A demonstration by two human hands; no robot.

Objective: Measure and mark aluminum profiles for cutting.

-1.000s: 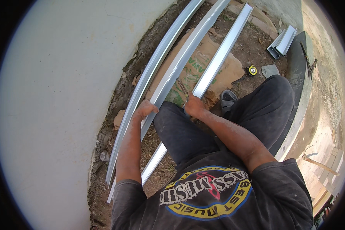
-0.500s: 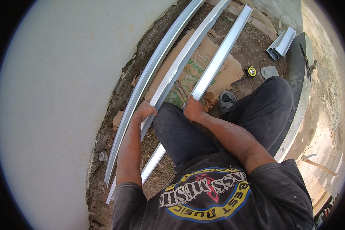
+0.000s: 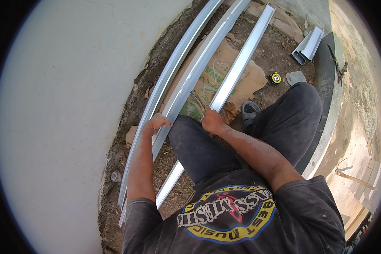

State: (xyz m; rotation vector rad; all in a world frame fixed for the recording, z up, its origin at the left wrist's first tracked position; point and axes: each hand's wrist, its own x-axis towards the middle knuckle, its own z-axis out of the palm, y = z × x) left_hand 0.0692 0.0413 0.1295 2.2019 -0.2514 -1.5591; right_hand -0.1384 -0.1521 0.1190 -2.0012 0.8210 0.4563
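From the right hand's fingers (image 3: 208, 116), the nearest channel (image 3: 243, 61) runs ahead over a sack (image 3: 252, 82), the middle channel (image 3: 201, 65), outer channel (image 3: 167, 80) and wall (image 3: 80, 93) lie successively farther left, and a tape measure (image 3: 276, 78) and channel pieces (image 3: 312, 43) lie ahead-right.

White wall (image 3: 72, 106): fills the 9 o'clock side, evenly lit by soft daylight, duller and bluish near the lens rim
Sunlit ground (image 3: 345, 192): brightest stretch, close to washed out, around 4 o'clock
Soil (image 3: 283, 57): mid-toned open shade toward 2 o'clock, its shadows soft
Right channel (image 3: 241, 63): white glare along its face toward 1 o'clock
Middle channel (image 3: 194, 78): milder sheen toward 12 o'clock
Left channel (image 3: 169, 74): bows in the fisheye stretch toward 11 o'clock
Trousers (image 3: 283, 120): dark, folds faint, off centre at 3 o'clock
Left hand (image 3: 158, 122) and right hand (image 3: 213, 120): outlines fairly crisp
Rim: black vignette all round, small detail mushy at 4 o'clock
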